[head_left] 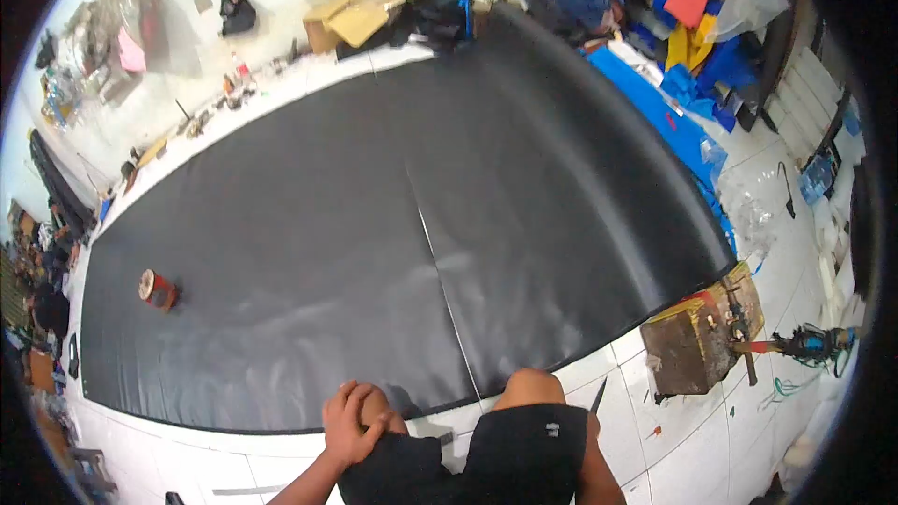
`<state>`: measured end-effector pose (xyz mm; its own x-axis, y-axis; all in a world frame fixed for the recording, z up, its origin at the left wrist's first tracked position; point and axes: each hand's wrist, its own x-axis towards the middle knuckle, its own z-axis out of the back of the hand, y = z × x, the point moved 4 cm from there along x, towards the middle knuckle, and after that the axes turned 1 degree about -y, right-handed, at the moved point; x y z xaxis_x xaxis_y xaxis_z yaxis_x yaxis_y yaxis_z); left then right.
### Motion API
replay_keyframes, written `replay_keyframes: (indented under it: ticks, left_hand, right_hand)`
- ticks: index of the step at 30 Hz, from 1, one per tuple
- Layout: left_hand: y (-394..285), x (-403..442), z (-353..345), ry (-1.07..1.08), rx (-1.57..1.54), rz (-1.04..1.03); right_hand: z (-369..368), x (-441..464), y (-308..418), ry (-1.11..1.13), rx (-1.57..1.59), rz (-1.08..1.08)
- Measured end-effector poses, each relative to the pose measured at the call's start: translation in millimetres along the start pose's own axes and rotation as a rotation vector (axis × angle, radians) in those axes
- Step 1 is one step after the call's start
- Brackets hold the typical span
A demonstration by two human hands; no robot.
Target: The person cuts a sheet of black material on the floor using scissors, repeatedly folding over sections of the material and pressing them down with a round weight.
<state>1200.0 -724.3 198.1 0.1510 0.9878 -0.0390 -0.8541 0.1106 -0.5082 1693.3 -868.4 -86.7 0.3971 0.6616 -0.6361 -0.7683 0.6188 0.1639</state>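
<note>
My left hand (351, 423) rests over my left knee with its fingers spread and holds nothing. On the right, my right hand (591, 428) is low beside my thigh, mostly hidden by it; a dark pointed knife blade (599, 396) sticks up from it. Before my knees a large black sheet (281, 243) lies on the floor. A narrow slit runs through it away from me, and white floor shows in its nearer part. The sheet's right side (599, 159) curves up like a roll. A red can (159, 292) stands on its left part.
An old wooden box with a clamp-like metal tool (692, 346) sits at the right corner. Blue and yellow cloth scraps (692, 47) are heaped at the back right. Flattened cardboard (355, 17) and a black bag (237, 12) lie behind the sheet. White tiles (645, 411) border it.
</note>
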Motion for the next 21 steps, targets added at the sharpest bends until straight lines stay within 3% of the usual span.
replay_keyframes:
  ticks: [1, 2, 4, 6, 10, 12, 14, 16, 18, 21]
  left_hand:
    - [-5.7, -6.7, 3.6, 0.010, 0.007, -0.036]
    - [-8.8, -9.2, 2.8, 0.037, 0.007, -0.014]
    - [-24.2, -18.1, 8.6, 0.059, 0.111, -0.047]
    - [-37.9, -22.4, 15.9, 0.077, 0.138, -0.055]
    - [-56.2, -37.5, 44.5, 0.241, 0.169, -0.016]
    - [-58.0, -49.8, 51.9, 0.382, 0.189, 0.022]
    - [-76.0, -56.1, 62.9, 0.469, 0.163, 0.086]
    - [-90.0, -59.5, 67.8, 0.740, 0.188, 0.136]
    - [-110.1, -58.5, 79.3, 0.763, 0.115, 0.131]
    - [-127.8, -73.7, 77.7, 0.935, 0.093, 0.099]
  right_hand:
    - [-55.7, 53.3, -14.0, -0.277, 0.007, 0.238]
    - [-13.4, 46.5, 55.9, -0.327, 0.148, 0.314]
    - [63.8, 5.6, 171.1, -0.420, 0.163, 0.682]
    - [69.3, -1.4, 222.9, -0.526, -0.126, 0.682]
    - [49.8, 21.2, 231.0, -0.556, -0.107, 0.663]
    - [52.1, 40.7, 224.3, -0.398, -0.063, 0.565]
    - [64.6, 72.7, 212.3, -0.101, 0.242, 0.245]
    - [112.1, 83.5, 199.2, -0.161, 0.528, 0.065]
    - [189.6, 47.3, 206.5, -0.259, 0.722, -0.194]
    - [277.4, 12.4, 207.9, -0.145, 1.190, -0.212]
